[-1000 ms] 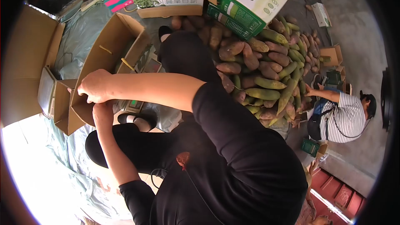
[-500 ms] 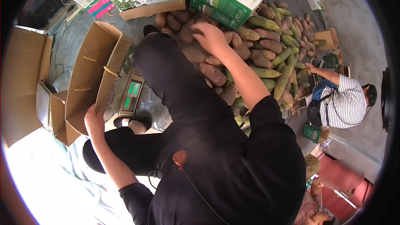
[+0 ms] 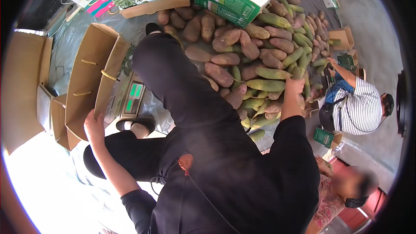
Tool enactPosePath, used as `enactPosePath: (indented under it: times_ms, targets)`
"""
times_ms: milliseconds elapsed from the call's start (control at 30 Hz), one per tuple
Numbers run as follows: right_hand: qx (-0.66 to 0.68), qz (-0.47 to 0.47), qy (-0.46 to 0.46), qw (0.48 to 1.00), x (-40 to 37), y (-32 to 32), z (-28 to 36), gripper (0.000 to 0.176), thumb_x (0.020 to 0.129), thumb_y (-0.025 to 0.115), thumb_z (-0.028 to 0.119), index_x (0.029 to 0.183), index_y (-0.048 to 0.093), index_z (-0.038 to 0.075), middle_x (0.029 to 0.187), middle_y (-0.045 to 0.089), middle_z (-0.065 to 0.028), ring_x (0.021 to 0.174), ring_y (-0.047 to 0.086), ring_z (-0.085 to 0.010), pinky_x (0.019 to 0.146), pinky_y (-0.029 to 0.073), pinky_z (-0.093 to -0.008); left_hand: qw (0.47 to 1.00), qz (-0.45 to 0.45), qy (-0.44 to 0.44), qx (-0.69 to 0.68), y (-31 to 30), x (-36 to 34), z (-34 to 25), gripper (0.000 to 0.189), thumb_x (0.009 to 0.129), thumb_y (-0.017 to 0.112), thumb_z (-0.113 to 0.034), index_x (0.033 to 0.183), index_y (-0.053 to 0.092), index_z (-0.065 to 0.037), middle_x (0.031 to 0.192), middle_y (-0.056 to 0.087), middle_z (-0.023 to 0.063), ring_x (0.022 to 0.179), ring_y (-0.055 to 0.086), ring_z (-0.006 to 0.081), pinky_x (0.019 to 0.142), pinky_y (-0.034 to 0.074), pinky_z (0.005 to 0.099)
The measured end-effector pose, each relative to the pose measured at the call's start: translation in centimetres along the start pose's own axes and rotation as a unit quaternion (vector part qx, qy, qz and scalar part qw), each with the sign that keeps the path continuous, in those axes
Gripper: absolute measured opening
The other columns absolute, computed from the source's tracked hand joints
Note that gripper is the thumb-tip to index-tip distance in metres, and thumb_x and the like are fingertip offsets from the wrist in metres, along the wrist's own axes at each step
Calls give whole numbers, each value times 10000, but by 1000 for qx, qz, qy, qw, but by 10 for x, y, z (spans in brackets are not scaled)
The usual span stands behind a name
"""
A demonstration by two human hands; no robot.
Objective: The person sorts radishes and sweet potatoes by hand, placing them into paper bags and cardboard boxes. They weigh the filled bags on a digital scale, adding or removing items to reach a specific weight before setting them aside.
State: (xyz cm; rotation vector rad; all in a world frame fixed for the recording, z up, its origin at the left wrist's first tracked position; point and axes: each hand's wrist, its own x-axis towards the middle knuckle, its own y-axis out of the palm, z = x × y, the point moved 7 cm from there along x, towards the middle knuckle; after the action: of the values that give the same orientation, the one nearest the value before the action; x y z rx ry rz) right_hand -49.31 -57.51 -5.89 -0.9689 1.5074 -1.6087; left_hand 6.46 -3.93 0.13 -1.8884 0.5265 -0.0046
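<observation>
My left hand point(image 3: 94, 126) grips the near edge of an open cardboard gift box point(image 3: 100, 82) with yellow rope handles. This box stands tilted on a scale with a lit green display point(image 3: 134, 96). Over on the right side of the pile, my right hand point(image 3: 294, 87) is closed at the end of a long green radish point(image 3: 298, 73); its fingertips are partly hidden. Another green radish point(image 3: 273, 73) lies right beside that hand. Around them are many brownish, soil-covered radishes point(image 3: 219, 74) mixed with green ones.
Printed white-and-green boxes point(image 3: 234, 0) stand behind the pile. More cardboard point(image 3: 24, 86) is at far left. A person in a striped shirt point(image 3: 357, 106) works at the pile's right side, and another person point(image 3: 327, 197) sits at lower right. My knee point(image 3: 160, 56) juts between box and pile.
My right hand has moved from the upper middle of the pile to its right side, onto a green radish. My left hand stays on the box edge. The view has shifted slightly.
</observation>
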Motion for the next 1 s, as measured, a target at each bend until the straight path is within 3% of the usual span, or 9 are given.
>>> enactPosePath:
  times_ms: [300,467,733,767,800,833,900,933,1000]
  targets:
    - [-151,163,-70,972,59,92,-41,723,740,701,479,1258,481,26,1197,573,-174,1106,553,-342,915,443,-438,998,-28,27,58,2,1,9,300,796,597,-135,1071,621,-17,1011,631,201,958,593,368,837,459,413]
    - [-236,272,-167,918,89,116,-100,696,751,704,442,1256,481,17,1216,559,-185,1096,557,-338,912,447,-429,999,-22,-7,46,-4,-2,0,256,790,590,-117,1034,639,-53,980,636,170,939,593,354,819,472,420]
    - [-371,351,-247,824,77,158,-80,659,768,707,389,1253,482,4,1243,540,-201,1081,563,-332,908,452,-417,999,-36,-21,29,-1,-3,11,251,770,604,-100,1012,653,-52,952,636,169,933,596,347,828,468,411]
    - [-61,274,-105,954,45,121,-66,525,796,690,272,1194,521,-25,1134,584,-182,999,584,-316,867,463,-404,999,-36,-14,37,1,-3,11,260,767,600,-92,1019,652,-58,967,636,161,940,595,344,834,470,409]
    - [259,164,53,950,27,86,-59,392,823,672,155,1135,559,-54,1026,628,-163,916,604,-299,827,475,-390,999,-27,-15,42,0,-3,10,279,763,583,-84,1033,649,-66,994,635,151,951,594,340,848,471,409]
    - [261,168,45,950,16,86,-45,392,823,672,155,1135,559,-54,1026,628,-163,916,604,-299,827,475,-390,998,-33,-22,41,-1,-3,10,279,763,583,-84,1033,649,-66,994,635,151,951,594,340,848,471,409]
    - [549,186,-35,814,-2,81,-6,381,799,683,50,1133,544,-71,1027,611,-132,896,581,-241,829,465,-352,998,-21,-14,62,0,-4,8,243,807,541,-97,1025,646,-102,970,635,125,930,609,316,818,488,412]
    - [550,188,-40,813,-14,70,11,381,799,683,50,1133,544,-71,1027,611,-132,896,581,-241,829,465,-352,997,-27,-4,67,0,-4,9,227,811,537,-94,1007,649,-108,953,634,127,920,613,316,810,492,409]
    - [478,253,-270,797,-48,31,82,441,794,684,42,1175,498,-75,1110,570,-120,975,554,-223,854,446,-350,998,-26,-7,64,-1,-4,9,218,812,536,-95,997,650,-108,943,633,126,917,615,315,806,494,408]
